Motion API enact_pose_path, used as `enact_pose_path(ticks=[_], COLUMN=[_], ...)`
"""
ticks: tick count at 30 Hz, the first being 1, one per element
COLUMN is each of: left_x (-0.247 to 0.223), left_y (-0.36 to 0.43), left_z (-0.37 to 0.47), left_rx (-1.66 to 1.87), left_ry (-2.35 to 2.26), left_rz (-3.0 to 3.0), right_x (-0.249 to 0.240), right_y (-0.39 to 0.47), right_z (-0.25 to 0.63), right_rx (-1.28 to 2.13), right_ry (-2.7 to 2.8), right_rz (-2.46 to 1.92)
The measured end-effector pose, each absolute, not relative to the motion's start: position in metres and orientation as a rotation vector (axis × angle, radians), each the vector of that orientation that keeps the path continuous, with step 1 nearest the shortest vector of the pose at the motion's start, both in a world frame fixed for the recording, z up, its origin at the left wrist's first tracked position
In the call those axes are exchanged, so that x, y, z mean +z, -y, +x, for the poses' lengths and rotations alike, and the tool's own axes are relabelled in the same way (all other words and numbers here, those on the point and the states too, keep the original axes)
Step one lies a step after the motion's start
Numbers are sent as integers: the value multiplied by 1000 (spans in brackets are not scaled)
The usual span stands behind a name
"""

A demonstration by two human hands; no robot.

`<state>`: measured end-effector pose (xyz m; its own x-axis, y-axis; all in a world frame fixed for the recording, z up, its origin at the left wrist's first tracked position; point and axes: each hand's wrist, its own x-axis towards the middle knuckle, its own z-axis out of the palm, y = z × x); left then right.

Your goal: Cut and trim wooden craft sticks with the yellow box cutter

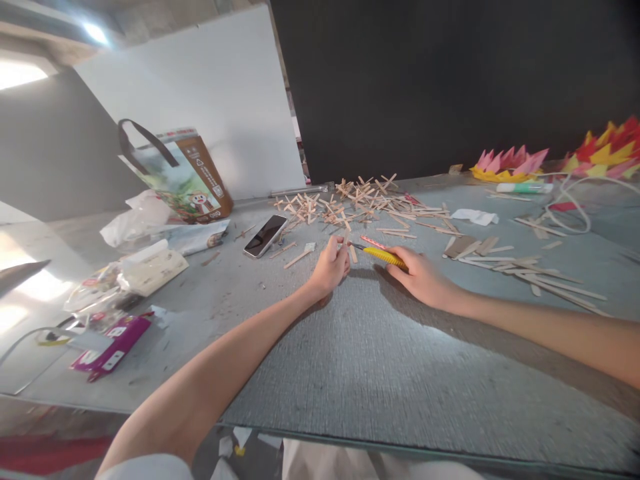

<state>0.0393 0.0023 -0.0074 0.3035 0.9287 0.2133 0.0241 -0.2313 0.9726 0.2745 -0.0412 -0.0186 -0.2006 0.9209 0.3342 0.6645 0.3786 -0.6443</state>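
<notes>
Near the middle of the grey table (350,373), my left hand (331,265) is closed around a small wooden stick (346,236), which points upward from its fingertips. My right hand (417,275) grips a tool with a yellow handle (386,257). The tool's dark metal tip points left and reaches the left fingertips; whether it touches the stick is too small to tell. Just behind the tool lies a red patterned strip (373,242). Beyond both hands spreads a loose pile of wooden sticks (360,200).
A phone (266,236) lies left of the pile. Farther left are a printed bag (187,177), plastic packaging (147,267) and a purple packet (114,347). More sticks (525,270), white paper (475,217), a glue tube (524,188) and paper flowers (510,165) occupy the right side.
</notes>
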Motion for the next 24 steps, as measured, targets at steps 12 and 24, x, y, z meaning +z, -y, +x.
enact_pose_path(ticks=[12, 24], left_x=[-13, -22], left_y=[-3, -9], left_z=[38, 35], left_rx=[1084, 1051], left_ry=[-948, -1018], left_rz=[1664, 1787], right_x=[-20, -14], right_y=[41, 44], right_z=[275, 274], right_rx=[432, 461], right_ry=[1981, 2025], right_rz=[-1391, -1357])
